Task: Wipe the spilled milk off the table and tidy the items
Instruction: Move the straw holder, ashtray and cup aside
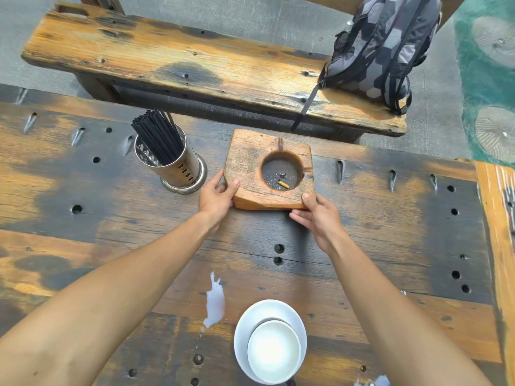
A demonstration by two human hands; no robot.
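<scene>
A thick wooden ashtray block (pixel 250 168) with a round hollow holding ash and a cigarette butt lies near the far edge of the worn wooden table (pixel 111 218). My left hand (pixel 216 197) grips its near left corner, thumb on top. My right hand (pixel 317 215) grips its near right corner, thumb on top as well. A streak of spilled milk (pixel 215 302) lies on the near part of the table. Beside it stands a white bowl of milk (pixel 274 351) on a white plate (pixel 267 309). More milk drops (pixel 376 381) show at the bottom edge.
A metal holder (pixel 182 168) full of black chopsticks stands left of the ashtray. Beyond the table runs a wooden bench (pixel 167 59) with a grey patterned backpack (pixel 384 48) on its right end. The table's orange right edge (pixel 498 232) borders another surface.
</scene>
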